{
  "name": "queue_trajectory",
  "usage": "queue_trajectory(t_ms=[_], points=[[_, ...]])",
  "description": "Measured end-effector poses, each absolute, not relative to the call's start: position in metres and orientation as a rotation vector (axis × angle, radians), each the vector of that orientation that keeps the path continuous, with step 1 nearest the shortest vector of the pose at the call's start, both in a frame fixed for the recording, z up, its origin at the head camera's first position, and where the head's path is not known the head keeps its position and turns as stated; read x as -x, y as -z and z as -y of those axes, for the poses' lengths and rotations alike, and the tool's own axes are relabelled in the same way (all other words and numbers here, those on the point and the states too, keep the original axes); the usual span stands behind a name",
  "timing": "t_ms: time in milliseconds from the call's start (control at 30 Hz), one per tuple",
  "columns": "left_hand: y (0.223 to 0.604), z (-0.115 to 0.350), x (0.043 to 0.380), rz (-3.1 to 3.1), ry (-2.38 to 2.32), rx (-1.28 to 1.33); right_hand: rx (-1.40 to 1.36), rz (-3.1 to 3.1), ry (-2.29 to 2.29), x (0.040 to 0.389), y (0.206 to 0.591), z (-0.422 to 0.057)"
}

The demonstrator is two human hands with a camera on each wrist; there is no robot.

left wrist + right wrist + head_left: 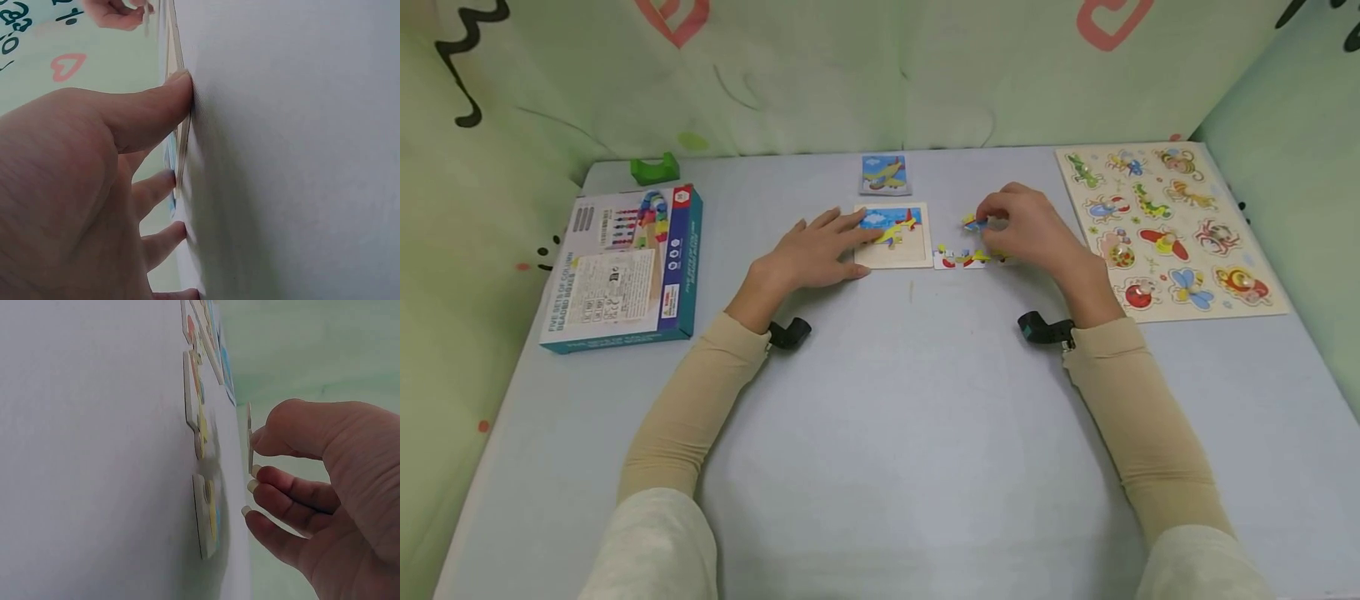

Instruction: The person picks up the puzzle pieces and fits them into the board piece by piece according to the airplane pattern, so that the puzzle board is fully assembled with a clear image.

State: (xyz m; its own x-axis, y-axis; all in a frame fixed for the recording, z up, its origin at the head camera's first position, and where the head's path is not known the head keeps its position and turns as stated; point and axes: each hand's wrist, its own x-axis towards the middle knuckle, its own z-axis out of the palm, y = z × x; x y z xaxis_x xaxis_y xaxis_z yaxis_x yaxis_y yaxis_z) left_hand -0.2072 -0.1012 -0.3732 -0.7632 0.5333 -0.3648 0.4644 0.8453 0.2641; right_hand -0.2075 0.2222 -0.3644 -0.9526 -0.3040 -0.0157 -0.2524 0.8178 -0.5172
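My left hand [812, 254] rests on the left side of a small wooden jigsaw tray [917, 258], fingers spread, with the thumb at its near edge in the left wrist view. Blue and yellow picture pieces fill the tray's upper part, and bare wood shows below. To the right, my right hand [1033, 225] pinches a jigsaw piece [249, 440] between thumb and fingertips, raised above the table. Beneath it lie several loose pieces [958, 259] beside the tray's lower right corner. One loose piece [205, 519] sits apart from the others in the right wrist view.
Behind the tray lies a small airplane picture card [885, 175]. A bead-toy box [617, 267] stands on the left, with a green block [655, 171] behind it. On the right is a large insect puzzle board [1165, 233]. Green fabric walls [880, 75] border the table.
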Motion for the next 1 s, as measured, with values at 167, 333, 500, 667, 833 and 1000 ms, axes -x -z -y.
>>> queue_trajectory(t_ms=[167, 333, 500, 667, 833, 1000], points=[[0.374, 0.102, 0.208, -2.594, -0.217, -0.737, 0.537, -2.876, 0.752, 0.212, 0.368, -0.205], [0.376, 0.102, 0.21, -2.595, -0.211, -0.743, 0.656, -2.839, 0.724, 0.214, 0.37, -0.183], [0.375, 0.102, 0.21, -2.595, -0.209, -0.743, 0.714, -2.812, 0.692, 0.216, 0.373, -0.166], [0.374, 0.102, 0.21, -2.591, -0.219, -0.75, 0.732, -2.799, 0.669, 0.219, 0.373, -0.156], [0.373, 0.102, 0.209, -2.59, -0.217, -0.753, 0.755, -2.794, 0.636, 0.221, 0.374, -0.152], [0.373, 0.102, 0.209, -2.592, -0.228, -0.756, 0.8, -2.792, 0.6, 0.222, 0.373, -0.148]])
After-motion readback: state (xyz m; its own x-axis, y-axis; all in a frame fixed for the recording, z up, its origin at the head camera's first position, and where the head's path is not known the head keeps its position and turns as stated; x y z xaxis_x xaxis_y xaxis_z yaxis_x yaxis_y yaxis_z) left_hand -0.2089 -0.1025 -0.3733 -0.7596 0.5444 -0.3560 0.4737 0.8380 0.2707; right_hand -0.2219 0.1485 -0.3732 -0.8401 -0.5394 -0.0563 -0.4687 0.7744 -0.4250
